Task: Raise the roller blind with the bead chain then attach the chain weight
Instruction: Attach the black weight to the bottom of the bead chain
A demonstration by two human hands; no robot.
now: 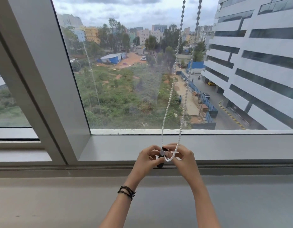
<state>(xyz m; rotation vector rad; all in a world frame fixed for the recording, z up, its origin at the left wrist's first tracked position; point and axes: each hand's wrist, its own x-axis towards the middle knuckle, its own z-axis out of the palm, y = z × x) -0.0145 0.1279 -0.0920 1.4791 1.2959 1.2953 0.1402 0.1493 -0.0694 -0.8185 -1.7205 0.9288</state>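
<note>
A white bead chain (169, 102) hangs in a long loop from above the top edge, in front of the window glass. Its bottom bend lies between my two hands at the sill. My left hand (146, 159) grips the chain weight (160, 162), a small piece with a white upper part and a dark lower body. My right hand (183, 157) pinches the bottom of the chain loop right beside the weight's white top. The roller blind itself is out of view above the frame.
A grey window sill (109, 148) runs across below the glass, with a wide grey ledge (60, 203) in front of it. A thick slanted window post (43, 76) stands at the left. A second thin chain (93, 76) hangs by the post.
</note>
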